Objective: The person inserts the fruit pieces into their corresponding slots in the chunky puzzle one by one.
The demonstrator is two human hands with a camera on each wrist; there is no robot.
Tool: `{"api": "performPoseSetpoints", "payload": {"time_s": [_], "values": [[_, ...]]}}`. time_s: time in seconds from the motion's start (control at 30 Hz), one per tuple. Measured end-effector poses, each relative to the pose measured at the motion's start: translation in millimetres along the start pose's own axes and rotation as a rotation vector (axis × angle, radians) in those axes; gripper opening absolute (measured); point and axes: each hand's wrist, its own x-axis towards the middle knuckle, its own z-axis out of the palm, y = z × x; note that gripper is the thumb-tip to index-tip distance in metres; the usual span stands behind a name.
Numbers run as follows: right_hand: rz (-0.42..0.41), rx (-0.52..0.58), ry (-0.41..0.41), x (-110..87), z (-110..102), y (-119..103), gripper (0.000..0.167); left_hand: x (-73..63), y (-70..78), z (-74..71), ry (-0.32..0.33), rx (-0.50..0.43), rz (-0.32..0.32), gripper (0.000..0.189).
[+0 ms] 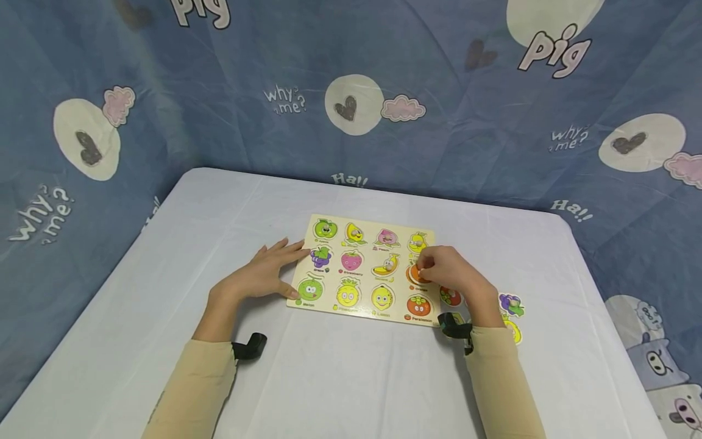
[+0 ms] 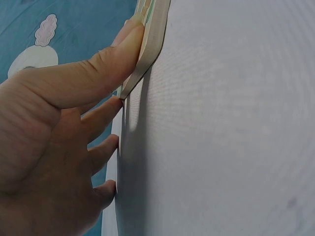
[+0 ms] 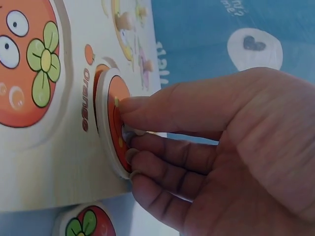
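A wooden fruit puzzle board lies on the white table, with fruit pictures in rows. My left hand is at its left side, fingers spread, the thumb resting on the near-left corner. The other fingers reach along the left edge. With thumb and fingertips, my right hand pinches a round orange puzzle piece at the board's right side. This piece stands tilted over the recess beside the printed word "Orange", part of the recess showing behind it. The fingers partly cover its face.
Right of the board lie a red fruit piece, a grape piece and a yellow piece, partly hidden by the right arm. Some board pieces carry wooden knobs. A blue patterned cloth hangs behind the table.
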Motion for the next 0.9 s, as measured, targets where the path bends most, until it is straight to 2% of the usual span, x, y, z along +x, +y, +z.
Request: {"api": "performPoseSetpoints", "payload": {"time_s": [0.37, 0.67, 0.9], "values": [[-0.034, -0.015, 0.001, 2.4, 5.9, -3.7, 0.006, -0.7, -0.9, -0.3, 0.0, 0.0, -0.002, 0.101], [-0.003, -0.025, -0.022, 0.9, 1.2, -1.3, 0.003, -0.7, 1.6, -1.5, -0.004, -0.008, 0.014, 0.101], [0.012, 0.001, -0.024, -5.6, -5.4, 2.5, 0.017, -0.9, 1.1, -2.5, -0.002, -0.007, 0.006, 0.1]]}}
